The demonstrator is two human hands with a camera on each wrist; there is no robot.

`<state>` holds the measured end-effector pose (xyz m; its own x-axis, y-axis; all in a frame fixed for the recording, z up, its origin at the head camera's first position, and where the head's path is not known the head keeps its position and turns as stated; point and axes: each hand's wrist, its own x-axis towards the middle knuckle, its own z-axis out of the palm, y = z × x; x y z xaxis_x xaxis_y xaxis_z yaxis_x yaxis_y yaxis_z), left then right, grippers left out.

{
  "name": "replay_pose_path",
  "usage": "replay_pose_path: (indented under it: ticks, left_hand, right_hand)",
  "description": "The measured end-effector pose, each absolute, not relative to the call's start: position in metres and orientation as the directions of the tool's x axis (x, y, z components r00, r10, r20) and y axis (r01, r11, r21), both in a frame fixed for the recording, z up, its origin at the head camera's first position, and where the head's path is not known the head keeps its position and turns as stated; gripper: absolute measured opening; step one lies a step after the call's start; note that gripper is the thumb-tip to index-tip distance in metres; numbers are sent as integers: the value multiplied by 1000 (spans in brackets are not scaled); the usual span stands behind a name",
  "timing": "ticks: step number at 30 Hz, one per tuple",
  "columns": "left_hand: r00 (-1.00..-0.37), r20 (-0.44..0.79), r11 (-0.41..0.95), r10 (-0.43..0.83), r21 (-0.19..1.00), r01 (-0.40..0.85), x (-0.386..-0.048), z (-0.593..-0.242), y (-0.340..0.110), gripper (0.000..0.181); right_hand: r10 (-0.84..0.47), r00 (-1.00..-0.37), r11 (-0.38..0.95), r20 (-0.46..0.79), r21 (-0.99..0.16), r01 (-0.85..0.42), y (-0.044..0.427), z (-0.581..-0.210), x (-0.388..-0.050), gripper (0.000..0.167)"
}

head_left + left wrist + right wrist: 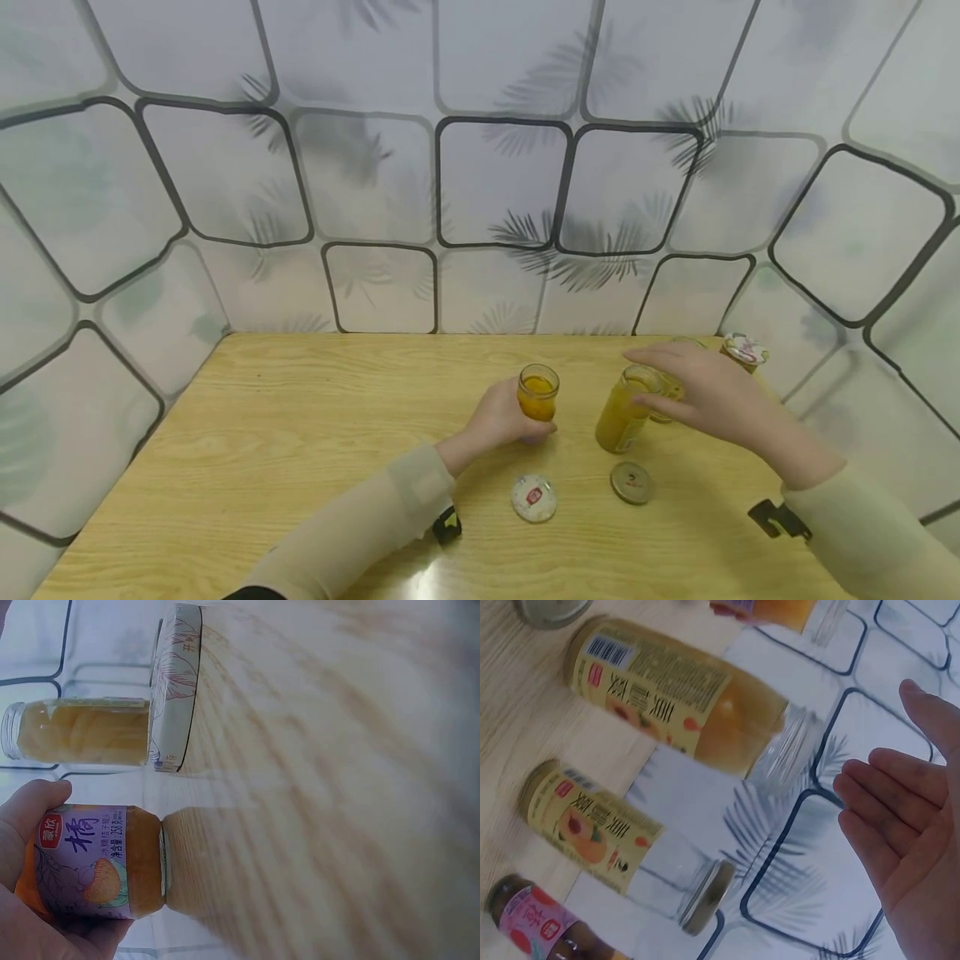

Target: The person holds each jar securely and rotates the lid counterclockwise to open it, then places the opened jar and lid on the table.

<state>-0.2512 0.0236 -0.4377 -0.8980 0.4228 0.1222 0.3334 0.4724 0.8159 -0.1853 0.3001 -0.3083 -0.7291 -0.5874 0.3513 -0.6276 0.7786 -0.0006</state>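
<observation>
My left hand (501,414) grips a short open glass jar of orange fruit (537,404). The left wrist view shows the jar's purple label (94,859) with a mandarin drawing. My right hand (708,392) is beside the mouth of a tall open jar of yellow peaches (619,421), its fingers extended. In the right wrist view that hand (907,817) holds nothing and stands apart from the tall jar (675,694). A white floral lid (534,498) and a gold lid (632,483) lie on the table in front of the jars.
Behind my right hand stands a capped, empty-looking peach-labelled jar (611,836), partly hidden in the head view. Farther right is a pink-labelled jar (540,919), with a floral lid (745,348) in the head view. A patterned wall (495,192) borders the wooden table (300,433).
</observation>
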Motion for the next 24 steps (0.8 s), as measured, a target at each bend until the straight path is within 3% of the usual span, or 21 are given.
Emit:
replay_pose_path:
  ticks: [5, 15, 24]
  left_hand:
    - [-898, 123, 470, 423, 817, 334, -252, -439, 24, 47]
    - [-906, 112, 497, 408, 805, 323, -251, -438, 24, 48]
    - [-907, 105, 489, 407, 814, 314, -251, -438, 24, 46]
  right_hand:
    - [-550, -754, 804, 359, -15, -594, 313, -310, -196, 59]
    - [-326, -921, 935, 212, -74, -348, 334, -314, -211, 77]
    - [-212, -956, 970, 203, -74, -231, 354, -322, -223, 85]
